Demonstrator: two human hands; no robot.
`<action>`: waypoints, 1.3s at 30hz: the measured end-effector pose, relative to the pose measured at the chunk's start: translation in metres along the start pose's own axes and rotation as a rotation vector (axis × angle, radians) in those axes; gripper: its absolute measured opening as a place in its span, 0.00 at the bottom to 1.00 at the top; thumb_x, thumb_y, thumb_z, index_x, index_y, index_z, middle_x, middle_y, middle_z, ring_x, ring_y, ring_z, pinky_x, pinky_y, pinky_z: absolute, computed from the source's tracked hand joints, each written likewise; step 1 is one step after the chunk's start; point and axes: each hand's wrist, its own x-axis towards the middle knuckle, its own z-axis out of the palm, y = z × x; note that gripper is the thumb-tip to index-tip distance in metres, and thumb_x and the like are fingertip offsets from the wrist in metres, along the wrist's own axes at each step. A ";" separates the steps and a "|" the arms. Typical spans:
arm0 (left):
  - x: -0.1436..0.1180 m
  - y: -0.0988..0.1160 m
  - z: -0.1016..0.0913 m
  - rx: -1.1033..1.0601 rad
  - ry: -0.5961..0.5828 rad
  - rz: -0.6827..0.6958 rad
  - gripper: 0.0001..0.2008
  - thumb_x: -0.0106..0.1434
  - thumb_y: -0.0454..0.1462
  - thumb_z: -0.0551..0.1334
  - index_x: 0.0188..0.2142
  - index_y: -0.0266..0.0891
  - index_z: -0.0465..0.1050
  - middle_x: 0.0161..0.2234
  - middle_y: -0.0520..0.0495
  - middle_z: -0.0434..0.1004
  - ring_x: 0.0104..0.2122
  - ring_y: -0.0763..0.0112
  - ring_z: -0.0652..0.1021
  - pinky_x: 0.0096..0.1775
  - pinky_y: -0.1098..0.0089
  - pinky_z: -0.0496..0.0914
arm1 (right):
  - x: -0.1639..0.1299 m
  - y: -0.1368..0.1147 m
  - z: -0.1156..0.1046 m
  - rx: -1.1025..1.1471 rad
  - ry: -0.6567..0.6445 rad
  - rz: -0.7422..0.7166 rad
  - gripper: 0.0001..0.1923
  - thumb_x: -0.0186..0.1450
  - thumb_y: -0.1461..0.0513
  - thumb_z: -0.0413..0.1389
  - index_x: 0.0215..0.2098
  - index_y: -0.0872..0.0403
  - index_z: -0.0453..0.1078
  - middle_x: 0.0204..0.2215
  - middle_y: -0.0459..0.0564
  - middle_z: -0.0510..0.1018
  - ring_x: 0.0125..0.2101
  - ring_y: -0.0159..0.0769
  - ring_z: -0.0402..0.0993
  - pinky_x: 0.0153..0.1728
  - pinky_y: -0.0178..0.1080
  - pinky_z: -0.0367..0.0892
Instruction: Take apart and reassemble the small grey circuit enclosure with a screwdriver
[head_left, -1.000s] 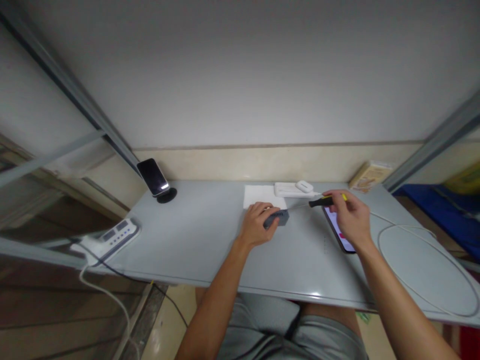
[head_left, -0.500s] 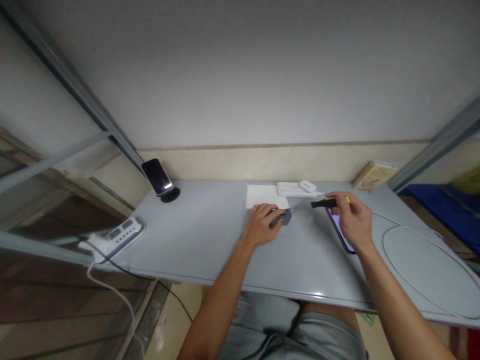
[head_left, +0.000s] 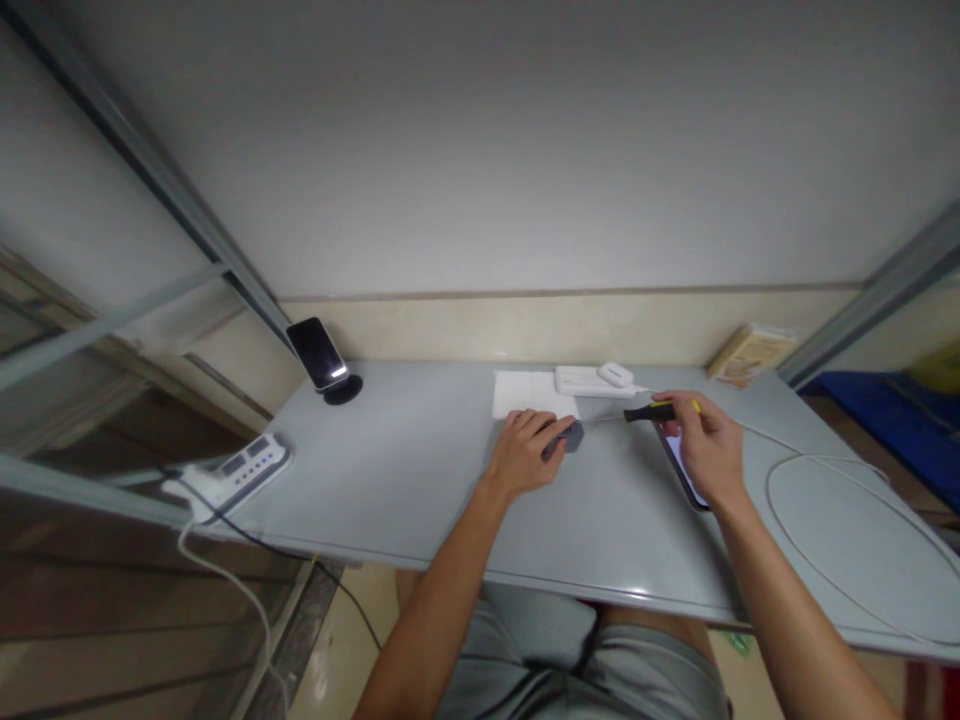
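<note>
My left hand (head_left: 525, 452) grips a small dark grey block-like object (head_left: 573, 436) and steadies it on the desk; the fingers cover much of it. In my right hand (head_left: 706, 446) is a screwdriver (head_left: 649, 411) with a black and yellow handle, held level. Its thin shaft points left, and the tip reaches the right side of the grey object; whether it goes inside I cannot tell. Partly under my right hand lies a phone (head_left: 684, 470) with a lit screen. Just behind the grey object is a sheet of white paper (head_left: 516, 393).
A white power strip (head_left: 592, 381) with a small white item (head_left: 615, 374) stands at the back. On the left are a phone on a stand (head_left: 318, 354) and another power strip (head_left: 238, 478). A yellowish box (head_left: 752, 354) and a looped white cable (head_left: 780, 510) are at right.
The fingers of my left hand have shifted slightly on the grey object. My right hand keeps the screwdriver in nearly the same place.
</note>
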 end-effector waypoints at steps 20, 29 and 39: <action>0.002 0.006 -0.001 0.061 -0.027 -0.014 0.16 0.71 0.37 0.57 0.56 0.44 0.74 0.44 0.45 0.79 0.43 0.61 0.75 0.45 0.59 0.68 | -0.029 0.024 0.021 0.365 0.324 0.157 0.15 0.67 0.52 0.52 0.33 0.53 0.74 0.17 0.42 0.67 0.19 0.32 0.60 0.22 0.36 0.54; 0.002 0.006 -0.001 0.027 -0.023 -0.030 0.15 0.71 0.37 0.57 0.55 0.44 0.74 0.44 0.45 0.79 0.43 0.62 0.75 0.46 0.60 0.68 | -0.033 0.033 0.023 0.312 0.303 0.083 0.18 0.69 0.49 0.53 0.35 0.54 0.75 0.18 0.42 0.69 0.19 0.31 0.61 0.23 0.36 0.55; 0.002 0.004 -0.003 0.002 -0.017 -0.007 0.16 0.71 0.38 0.57 0.56 0.41 0.74 0.44 0.44 0.79 0.43 0.61 0.74 0.45 0.60 0.68 | -0.033 0.037 0.024 0.320 0.257 0.080 0.17 0.69 0.49 0.53 0.36 0.53 0.75 0.20 0.42 0.69 0.20 0.31 0.62 0.25 0.36 0.56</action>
